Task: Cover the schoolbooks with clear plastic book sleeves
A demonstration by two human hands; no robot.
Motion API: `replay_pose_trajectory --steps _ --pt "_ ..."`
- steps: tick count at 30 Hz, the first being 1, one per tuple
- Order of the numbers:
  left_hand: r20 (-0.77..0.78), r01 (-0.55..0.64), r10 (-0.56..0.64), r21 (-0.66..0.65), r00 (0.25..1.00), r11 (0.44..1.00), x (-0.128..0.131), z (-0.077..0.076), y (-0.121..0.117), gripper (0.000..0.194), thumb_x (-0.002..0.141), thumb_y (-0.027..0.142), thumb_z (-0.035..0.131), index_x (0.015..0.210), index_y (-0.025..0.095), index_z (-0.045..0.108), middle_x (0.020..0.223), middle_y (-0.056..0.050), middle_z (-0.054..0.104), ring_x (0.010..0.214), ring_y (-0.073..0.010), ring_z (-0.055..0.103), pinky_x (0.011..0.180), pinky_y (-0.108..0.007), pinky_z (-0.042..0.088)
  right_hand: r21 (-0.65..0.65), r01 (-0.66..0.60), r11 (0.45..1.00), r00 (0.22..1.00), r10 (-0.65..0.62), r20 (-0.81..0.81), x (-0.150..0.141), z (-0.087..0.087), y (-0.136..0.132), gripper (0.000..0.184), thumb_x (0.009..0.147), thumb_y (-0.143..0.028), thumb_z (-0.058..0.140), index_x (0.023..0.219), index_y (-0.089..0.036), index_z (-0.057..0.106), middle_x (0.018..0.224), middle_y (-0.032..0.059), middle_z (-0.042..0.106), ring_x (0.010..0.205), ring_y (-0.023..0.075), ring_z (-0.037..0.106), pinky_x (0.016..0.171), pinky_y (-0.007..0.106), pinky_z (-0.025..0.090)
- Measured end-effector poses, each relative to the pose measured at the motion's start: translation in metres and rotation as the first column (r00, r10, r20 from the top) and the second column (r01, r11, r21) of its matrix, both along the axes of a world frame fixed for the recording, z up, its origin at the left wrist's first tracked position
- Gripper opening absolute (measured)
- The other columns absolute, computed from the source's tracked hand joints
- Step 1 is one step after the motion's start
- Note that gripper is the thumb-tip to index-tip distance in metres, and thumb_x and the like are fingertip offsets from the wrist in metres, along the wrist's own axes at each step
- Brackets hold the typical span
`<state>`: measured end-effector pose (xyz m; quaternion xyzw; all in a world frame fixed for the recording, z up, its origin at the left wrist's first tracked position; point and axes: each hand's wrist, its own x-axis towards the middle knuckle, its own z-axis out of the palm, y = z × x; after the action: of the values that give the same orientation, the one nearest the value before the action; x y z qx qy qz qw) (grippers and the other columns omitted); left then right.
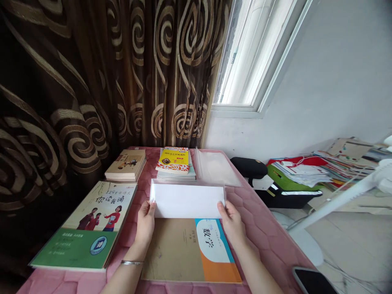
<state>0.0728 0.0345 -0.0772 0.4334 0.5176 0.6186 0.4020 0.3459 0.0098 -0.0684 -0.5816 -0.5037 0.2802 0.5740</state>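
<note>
Both my hands grip a folded white sheet with a clear plastic edge [188, 201], held level above a book. My left hand [145, 222], with a silver bangle on the wrist, pinches its left end, thumb on top. At the right end, my right hand [233, 223] pinches it the same way. Below the sheet lies a brown, blue and orange textbook [176, 251], its far part hidden behind the sheet. Just beyond the sheet, a yellow book [176, 158] tops a small stack.
At left lies a green and cream book [82, 232], with a stack of tan books [127, 163] behind it. Clear plastic covers [217, 167] lie at the back right of the pink padded table cover [257, 241]. A phone [312, 281] and a white fan [339, 196] are at right.
</note>
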Motion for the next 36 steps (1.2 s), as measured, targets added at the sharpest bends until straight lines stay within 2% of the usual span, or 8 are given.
replay_pose_trajectory --steps 5,12,17,23,30,36 --pt "0.018 -0.01 0.01 -0.003 1.0 1.0 0.0 0.001 0.0 0.04 0.071 0.058 0.063 0.073 0.018 0.056 0.069 0.0 0.058 0.067 -0.0156 0.049 0.063 -0.025 0.039 0.069 -0.002 0.998 0.999 0.006 -0.053 0.0 0.002 0.0 0.037 0.08 -0.059 0.055 0.074 -0.022 0.057 0.067 0.0011 0.055 0.062 0.0175 0.05 0.053 0.026 0.043" --pt "0.037 0.005 -0.005 0.003 0.999 1.0 -0.001 -0.005 0.003 0.037 0.072 0.054 0.064 0.074 0.019 0.056 0.069 0.001 0.056 0.069 -0.0163 0.051 0.065 -0.025 0.041 0.036 0.014 0.999 1.0 -0.014 0.02 0.0 -0.001 0.002 0.045 0.081 -0.064 0.05 0.064 -0.022 0.047 0.06 -0.0017 0.047 0.057 0.0155 0.044 0.053 0.026 0.039" --pt "0.068 0.001 -0.001 -0.004 0.998 1.0 -0.001 -0.003 0.002 0.035 0.071 0.053 0.065 0.076 0.019 0.056 0.072 0.001 0.057 0.073 -0.0172 0.053 0.069 -0.026 0.042 0.046 0.012 0.999 1.0 -0.012 0.006 0.0 -0.004 0.003 0.047 0.08 -0.067 0.05 0.064 -0.022 0.047 0.059 -0.0015 0.048 0.057 0.0155 0.044 0.052 0.026 0.039" --pt "0.017 0.005 -0.005 0.005 1.0 1.0 -0.001 0.002 0.0 0.041 0.069 0.059 0.065 0.071 0.02 0.055 0.067 0.002 0.055 0.067 -0.0159 0.049 0.063 -0.025 0.04 0.064 0.002 0.998 0.997 0.003 -0.073 -0.002 -0.001 0.0 0.039 0.08 -0.06 0.056 0.073 -0.021 0.054 0.066 0.0005 0.054 0.061 0.0168 0.048 0.054 0.026 0.042" --pt "-0.033 -0.022 0.021 -0.018 0.999 1.0 0.001 0.005 -0.002 0.049 0.068 0.067 0.062 0.064 0.02 0.048 0.064 0.003 0.051 0.063 -0.0138 0.043 0.061 -0.024 0.034 0.047 -0.002 0.999 0.998 0.005 -0.068 -0.002 0.003 -0.002 0.043 0.079 -0.063 0.056 0.067 -0.022 0.051 0.061 -0.0009 0.05 0.057 0.0156 0.044 0.052 0.026 0.039" --pt "0.043 0.022 -0.02 -0.027 0.999 0.999 0.002 0.011 -0.006 0.039 0.068 0.058 0.065 0.07 0.02 0.053 0.069 0.001 0.056 0.071 -0.0171 0.05 0.067 -0.026 0.04 0.035 0.014 0.999 0.999 -0.012 -0.05 -0.001 -0.001 0.001 0.045 0.079 -0.064 0.054 0.066 -0.022 0.049 0.062 -0.0011 0.05 0.058 0.0154 0.044 0.054 0.026 0.038"
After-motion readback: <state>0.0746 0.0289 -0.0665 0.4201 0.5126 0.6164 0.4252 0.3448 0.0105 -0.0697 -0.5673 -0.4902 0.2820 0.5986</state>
